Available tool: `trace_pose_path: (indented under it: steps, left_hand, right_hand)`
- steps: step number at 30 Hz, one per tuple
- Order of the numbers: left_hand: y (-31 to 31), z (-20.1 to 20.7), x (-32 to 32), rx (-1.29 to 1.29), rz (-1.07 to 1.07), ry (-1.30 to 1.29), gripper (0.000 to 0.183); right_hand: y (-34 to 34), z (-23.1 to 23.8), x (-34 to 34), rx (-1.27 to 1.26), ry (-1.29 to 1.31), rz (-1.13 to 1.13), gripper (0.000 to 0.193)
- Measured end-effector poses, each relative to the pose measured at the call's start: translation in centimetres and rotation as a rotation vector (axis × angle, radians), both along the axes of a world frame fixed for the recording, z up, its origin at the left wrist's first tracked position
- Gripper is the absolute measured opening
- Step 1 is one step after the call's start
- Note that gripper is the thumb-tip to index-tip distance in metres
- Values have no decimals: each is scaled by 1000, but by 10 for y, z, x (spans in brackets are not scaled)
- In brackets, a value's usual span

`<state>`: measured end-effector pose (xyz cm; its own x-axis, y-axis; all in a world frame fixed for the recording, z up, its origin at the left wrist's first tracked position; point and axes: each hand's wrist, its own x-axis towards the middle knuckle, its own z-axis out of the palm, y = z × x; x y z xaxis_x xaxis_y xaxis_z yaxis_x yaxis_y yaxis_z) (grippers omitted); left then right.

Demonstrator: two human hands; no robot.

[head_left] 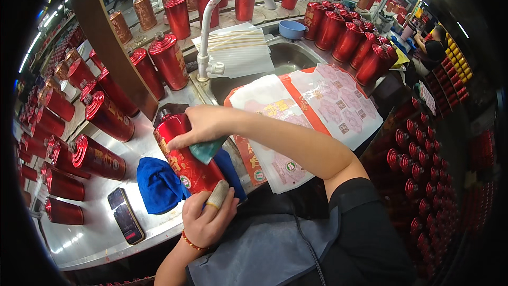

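A glossy red bottle (182,153) with gold print lies tilted in front of me, its neck pointing away to the upper left. My left hand (210,216) grips the bottle's base; a pale finger cot (217,195) covers one finger and a beaded bracelet circles the wrist. From the right, my right hand (207,127) reaches over the bottle, its fingers closed round a green pad (205,151) pressed against the bottle's side. The thumb rests on the print. Beneath and beside the bottle is a blue cloth (157,185).
A phone (126,216) lies on the metal counter (95,238). Printed decal sheets (338,98) overlap the sink (296,55), near a white faucet (203,37) and blue bowl (292,29). Many red bottles (100,156) stand around. A post (111,42) rises at left. A person (431,50) sits at far right.
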<state>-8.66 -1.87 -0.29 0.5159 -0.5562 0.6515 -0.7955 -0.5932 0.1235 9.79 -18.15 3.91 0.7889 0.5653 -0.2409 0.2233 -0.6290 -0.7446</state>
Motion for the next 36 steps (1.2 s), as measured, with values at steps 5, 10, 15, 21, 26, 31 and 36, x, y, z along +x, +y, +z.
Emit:
trace_pose_path:
  steps: [5,10,15,21,26,31,36]
  left_hand:
    - [24,-15,-8,-56,59,-138,31]
    - [20,-13,-10,-141,13,-81,33]
    - [6,-6,2,-62,-3,-107,32]
    - [-8,3,16,-1,179,30,55]
    - [11,-10,20,-217,260,401,89]
    - [45,-68,8,-1166,-9,666,81]
    - [66,-72,-21,-1167,-124,802,76]
  right_hand:
    - [-28,-26,11,396,478,10,84]
    - [-24,-30,-4,488,555,-69,74]
    - [0,14,-21,41,89,-107,79]
    - [-35,8,6,139,221,-15,62]
    - [-28,-17,18,211,386,-225,82]
    - [-10,-41,31,327,326,-192,64]
    - [-31,-21,10,564,418,46,53]
